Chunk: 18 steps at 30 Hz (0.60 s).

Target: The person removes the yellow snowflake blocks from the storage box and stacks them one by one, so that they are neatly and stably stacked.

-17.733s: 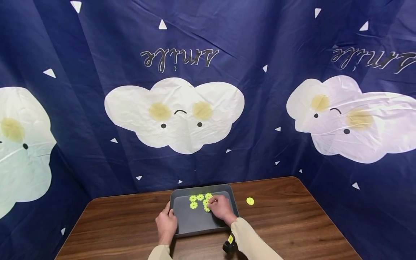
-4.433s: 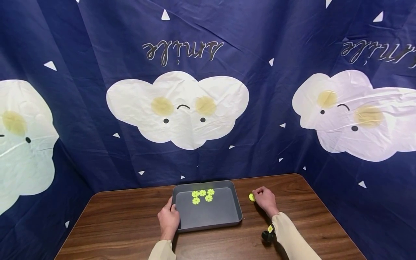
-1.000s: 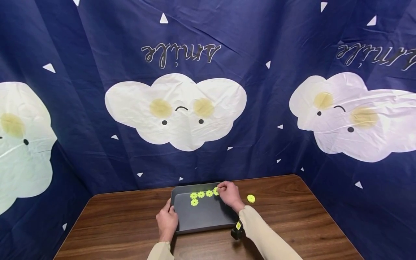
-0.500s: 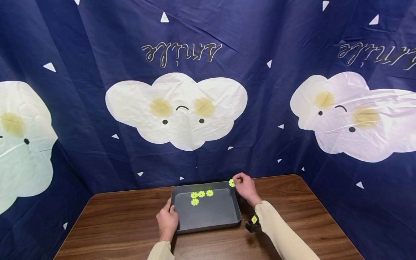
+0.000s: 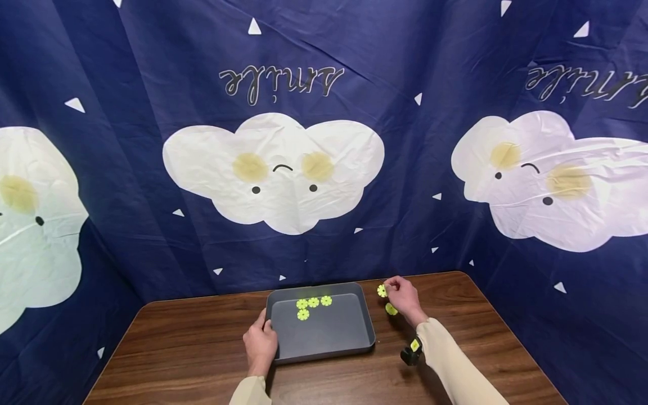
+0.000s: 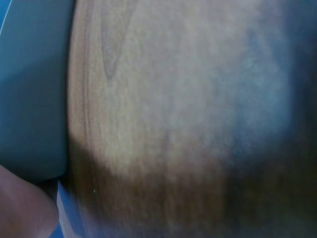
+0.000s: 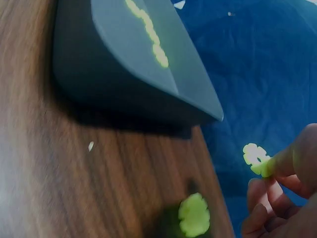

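A dark grey baking tray point(image 5: 324, 337) sits on the wooden table, with several yellow-green flower-shaped discs point(image 5: 314, 302) near its back wall, three in a row and one in front. My left hand point(image 5: 261, 343) holds the tray's left rim; in the left wrist view only a blurred fingertip point(image 6: 25, 208) shows beside the tray corner. To the right of the tray, my right hand point(image 5: 403, 296) pinches one flower-shaped disc point(image 7: 256, 157) by its edge, raised above the table. Below that hand another yellow-green disc point(image 7: 194, 216) lies on the wood, partly covered by the hand in the head view.
The brown wooden table point(image 5: 187, 343) ends at a dark blue curtain point(image 5: 126, 264) printed with white clouds. A tiny pale speck point(image 7: 91, 146) lies on the wood beside the tray. A black wrist camera point(image 5: 411, 353) hangs at the right sleeve.
Over the last second my right hand has lifted a disc from the tray's back row and carried it right, beyond the rim. Earlier frames show more discs in the tray. My left hand stays put.
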{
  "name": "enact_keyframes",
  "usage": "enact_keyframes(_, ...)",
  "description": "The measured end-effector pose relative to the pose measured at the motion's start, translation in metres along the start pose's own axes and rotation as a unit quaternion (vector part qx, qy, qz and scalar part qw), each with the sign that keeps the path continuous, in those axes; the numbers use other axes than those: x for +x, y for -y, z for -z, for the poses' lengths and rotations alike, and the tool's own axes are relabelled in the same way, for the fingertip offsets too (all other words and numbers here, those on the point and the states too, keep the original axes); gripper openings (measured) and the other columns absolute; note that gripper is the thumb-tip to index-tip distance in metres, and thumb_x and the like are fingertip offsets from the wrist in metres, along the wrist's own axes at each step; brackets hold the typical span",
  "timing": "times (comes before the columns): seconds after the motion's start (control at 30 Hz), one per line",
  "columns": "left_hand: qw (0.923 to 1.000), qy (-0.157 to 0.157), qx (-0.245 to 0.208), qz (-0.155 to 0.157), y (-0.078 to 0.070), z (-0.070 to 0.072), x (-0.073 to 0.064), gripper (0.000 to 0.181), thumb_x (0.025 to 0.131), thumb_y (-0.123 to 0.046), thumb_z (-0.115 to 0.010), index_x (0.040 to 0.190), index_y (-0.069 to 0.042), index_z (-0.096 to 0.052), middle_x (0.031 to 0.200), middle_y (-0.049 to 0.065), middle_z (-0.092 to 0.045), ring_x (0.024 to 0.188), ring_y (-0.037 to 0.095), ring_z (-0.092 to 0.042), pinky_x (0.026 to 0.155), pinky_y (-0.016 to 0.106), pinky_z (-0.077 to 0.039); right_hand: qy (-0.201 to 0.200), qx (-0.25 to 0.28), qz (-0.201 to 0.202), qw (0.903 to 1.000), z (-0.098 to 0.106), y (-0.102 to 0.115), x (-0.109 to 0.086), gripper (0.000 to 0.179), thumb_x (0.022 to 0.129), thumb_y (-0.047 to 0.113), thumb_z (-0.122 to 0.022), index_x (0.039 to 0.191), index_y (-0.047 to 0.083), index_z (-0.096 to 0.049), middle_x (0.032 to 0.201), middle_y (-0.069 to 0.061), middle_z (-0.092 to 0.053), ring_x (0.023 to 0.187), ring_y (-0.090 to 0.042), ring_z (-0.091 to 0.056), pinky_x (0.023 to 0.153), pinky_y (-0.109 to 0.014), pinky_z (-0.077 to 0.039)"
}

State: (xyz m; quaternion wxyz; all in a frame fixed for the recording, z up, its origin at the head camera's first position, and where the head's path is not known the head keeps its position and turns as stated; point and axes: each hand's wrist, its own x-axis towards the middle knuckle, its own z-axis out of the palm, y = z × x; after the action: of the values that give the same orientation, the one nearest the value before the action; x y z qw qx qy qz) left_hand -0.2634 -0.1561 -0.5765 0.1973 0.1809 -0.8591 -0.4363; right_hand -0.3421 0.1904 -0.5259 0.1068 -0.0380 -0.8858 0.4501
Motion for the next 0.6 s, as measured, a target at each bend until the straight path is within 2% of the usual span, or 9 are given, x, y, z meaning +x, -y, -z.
enact_keyframes(0.13,1.0,-0.002,0.0,0.0,0.0,0.0,0.0,0.04,0.098,-0.004,-0.055,0.138,-0.005,-0.062,0.132,0.026,-0.063,0.12,0.051,-0.06,0.101,0.063,-0.047,0.002,-0.009,-0.003,1.0,0.003,-0.011,-0.003,0.012,0.091,0.01,-0.063,0.091,0.005,-0.074,0.08,-0.004,-0.065,0.078,-0.021,-0.058,0.07,-0.028,-0.044)
enact_keyframes(0.3,1.0,-0.001,-0.001,0.001,0.0,0.0,0.0,0.04,0.098,-0.004,-0.055,0.138,-0.005,-0.062,0.132,0.026,-0.063,0.121,0.051,-0.059,0.101,0.063,-0.047,0.02,-0.011,-0.036,0.9991,0.004,-0.023,-0.005,0.012,0.093,0.011,-0.065,0.095,0.004,-0.075,0.087,-0.007,-0.07,0.083,-0.021,-0.06,0.072,-0.028,-0.045)
enact_keyframes(0.6,1.0,0.002,0.002,0.002,0.002,0.0,0.001,0.04,0.099,-0.004,-0.055,0.138,-0.004,-0.061,0.132,0.026,-0.063,0.121,0.05,-0.06,0.101,0.062,-0.047,0.024,-0.033,-0.051,0.9979,0.003,-0.036,-0.011,0.013,0.093,0.012,-0.065,0.094,0.004,-0.075,0.087,-0.005,-0.072,0.086,-0.023,-0.062,0.075,-0.031,-0.046)
